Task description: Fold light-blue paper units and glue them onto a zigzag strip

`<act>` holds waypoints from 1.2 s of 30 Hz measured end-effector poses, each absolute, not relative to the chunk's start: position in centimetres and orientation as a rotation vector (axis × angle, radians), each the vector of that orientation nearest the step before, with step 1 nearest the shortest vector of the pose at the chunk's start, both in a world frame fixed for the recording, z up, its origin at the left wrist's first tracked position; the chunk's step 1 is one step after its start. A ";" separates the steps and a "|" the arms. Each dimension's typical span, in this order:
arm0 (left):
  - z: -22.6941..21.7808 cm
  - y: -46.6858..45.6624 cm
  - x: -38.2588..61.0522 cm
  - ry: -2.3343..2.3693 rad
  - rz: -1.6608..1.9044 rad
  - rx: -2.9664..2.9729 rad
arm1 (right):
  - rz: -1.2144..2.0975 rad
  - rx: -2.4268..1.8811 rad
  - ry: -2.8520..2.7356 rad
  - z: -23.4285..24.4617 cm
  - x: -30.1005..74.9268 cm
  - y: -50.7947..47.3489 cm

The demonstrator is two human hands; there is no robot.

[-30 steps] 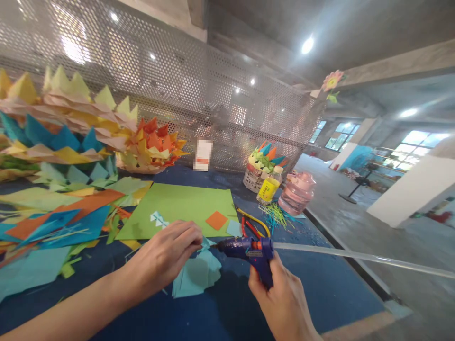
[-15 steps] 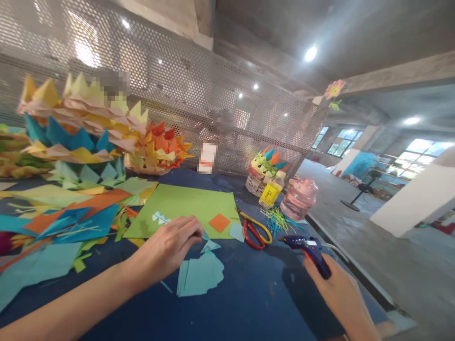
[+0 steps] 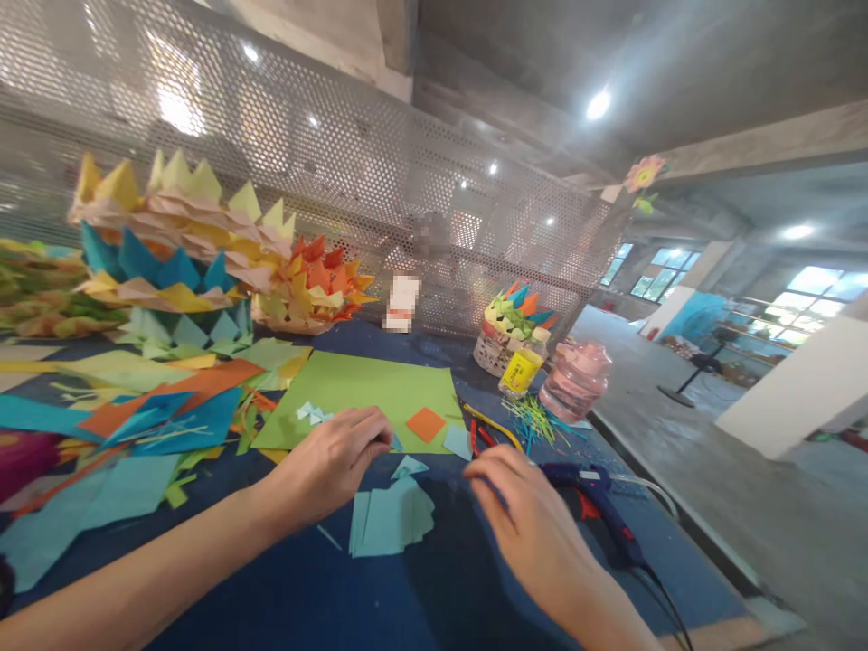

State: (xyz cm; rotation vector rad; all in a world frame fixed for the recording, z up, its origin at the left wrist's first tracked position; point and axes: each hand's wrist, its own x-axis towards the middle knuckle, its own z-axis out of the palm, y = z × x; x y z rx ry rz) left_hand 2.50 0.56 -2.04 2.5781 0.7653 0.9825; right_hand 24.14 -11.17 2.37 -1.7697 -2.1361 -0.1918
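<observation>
My left hand (image 3: 332,461) rests at the near edge of a green paper sheet (image 3: 366,389), its fingers curled and pressed together on a small light-blue paper piece (image 3: 397,443) that is mostly hidden under them. My right hand (image 3: 533,520) hovers empty over the blue table, fingers loosely apart, slightly blurred. Just right of it a dark-blue glue gun (image 3: 600,506) lies on the table, out of my hand. A stack of light-blue paper squares (image 3: 390,523) and one small folded blue piece (image 3: 409,467) lie between my hands.
Red-and-yellow scissors (image 3: 489,427) lie partly behind my right hand. An orange square (image 3: 426,423) sits on the green sheet. A yellow glue bottle (image 3: 521,371), pink jar (image 3: 573,382) and small basket (image 3: 495,348) stand at the back right. Folded paper piles (image 3: 169,244) fill the left. The table edge (image 3: 678,515) runs along the right.
My right hand carried the glue gun away from the paper to the right, laid it on the table, let go, and has come back toward the middle. My left hand stayed put.
</observation>
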 end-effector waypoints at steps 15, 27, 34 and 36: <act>-2.2 1.0 2.3 0.782 1.008 2.579 | 0.308 -1.621 -2.155 0.5 22.0 -4.9; -2.4 0.7 2.5 0.806 0.906 2.546 | 0.319 -1.390 -1.918 -0.2 21.4 -5.0; -2.2 0.5 2.7 0.798 0.898 2.556 | 0.338 -1.418 -1.927 -0.4 21.0 -5.2; -2.2 0.4 2.7 0.793 0.898 2.557 | 0.337 -1.418 -1.934 -0.3 20.9 -5.2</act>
